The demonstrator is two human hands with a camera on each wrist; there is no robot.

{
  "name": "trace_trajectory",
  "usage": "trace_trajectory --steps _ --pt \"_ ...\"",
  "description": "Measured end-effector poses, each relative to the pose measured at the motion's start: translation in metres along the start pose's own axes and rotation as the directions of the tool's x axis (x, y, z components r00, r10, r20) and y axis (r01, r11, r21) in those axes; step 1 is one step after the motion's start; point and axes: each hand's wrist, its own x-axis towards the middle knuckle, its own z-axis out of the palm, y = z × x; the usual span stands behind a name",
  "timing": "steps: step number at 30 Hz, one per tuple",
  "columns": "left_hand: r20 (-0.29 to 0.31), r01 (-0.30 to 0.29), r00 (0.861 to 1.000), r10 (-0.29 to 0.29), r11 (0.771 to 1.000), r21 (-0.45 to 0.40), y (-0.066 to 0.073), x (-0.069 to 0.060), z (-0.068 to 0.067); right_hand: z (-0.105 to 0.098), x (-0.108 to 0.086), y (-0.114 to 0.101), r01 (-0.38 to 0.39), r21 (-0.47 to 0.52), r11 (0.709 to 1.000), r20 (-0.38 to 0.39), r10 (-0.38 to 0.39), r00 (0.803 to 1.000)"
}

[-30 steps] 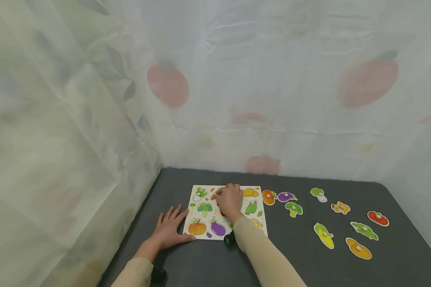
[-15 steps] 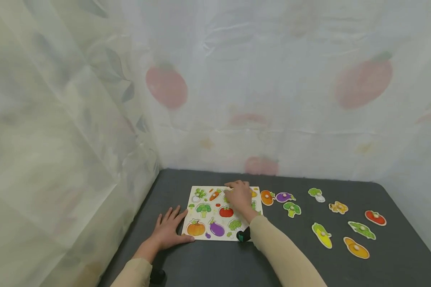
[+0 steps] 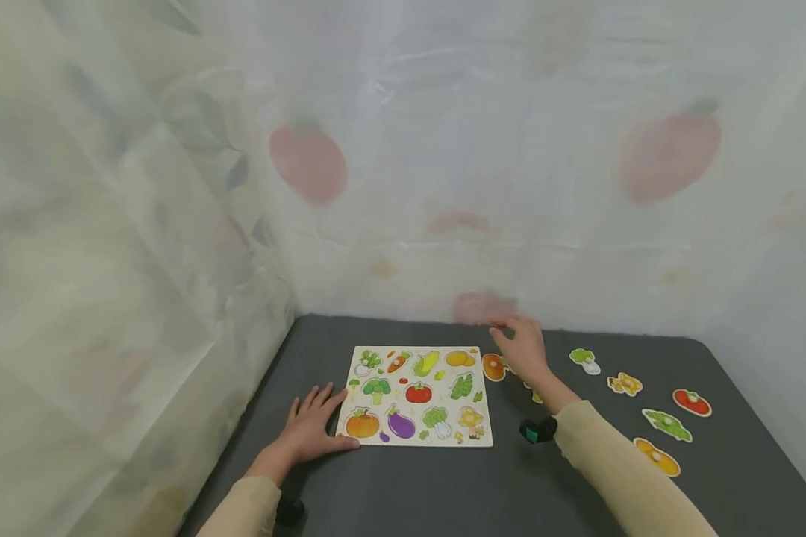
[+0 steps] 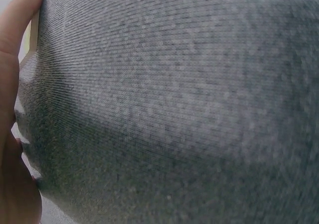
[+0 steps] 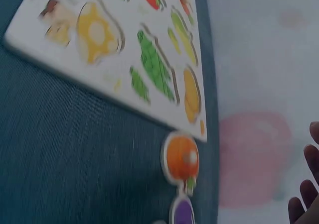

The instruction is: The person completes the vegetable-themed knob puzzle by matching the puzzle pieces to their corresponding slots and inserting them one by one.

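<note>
My left hand [image 3: 311,425] rests spread at the left edge of a white vegetable puzzle board [image 3: 356,400], its thumb along the near left corner. A knobbed turnip piece [image 3: 366,364] and a knobbed carrot piece [image 3: 398,363] sit in the board's far left row. To the right of the board, my right hand [image 3: 524,350] hangs in the air with loosely bent fingers, holding nothing. Below it lie an orange pumpkin piece [image 5: 182,157] and a purple eggplant piece [image 5: 183,213]. The broccoli piece [image 3: 536,397] shows only in part behind the hand.
Farther right on the dark table lie a cabbage piece [image 3: 585,361], a mushroom piece [image 3: 626,384], a tomato piece [image 3: 692,403], a pea pod piece [image 3: 668,424] and a potato-like yellow piece [image 3: 658,457]. Pale printed curtains [image 3: 389,283] hang behind and to the left.
My right hand has lifted off the board near the carrot piece and swung right, over the loose pieces. Its forearm now covers the corn piece. My left hand stays in place.
</note>
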Motion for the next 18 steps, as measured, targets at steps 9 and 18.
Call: trace_trajectory --steps 9,18 --pt "-0.007 0.013 1.0 -0.013 1.0 0.023 -0.007 0.003 -0.003 -0.063 -0.019 0.027 0.034 -0.059 0.998 0.041 -0.032 0.999" --pt "-0.001 0.01 1.0 -0.01 1.0 0.016 -0.006 0.003 -0.004 -0.105 -0.059 0.052 0.028 -0.182 0.983 0.166 0.002 0.986"
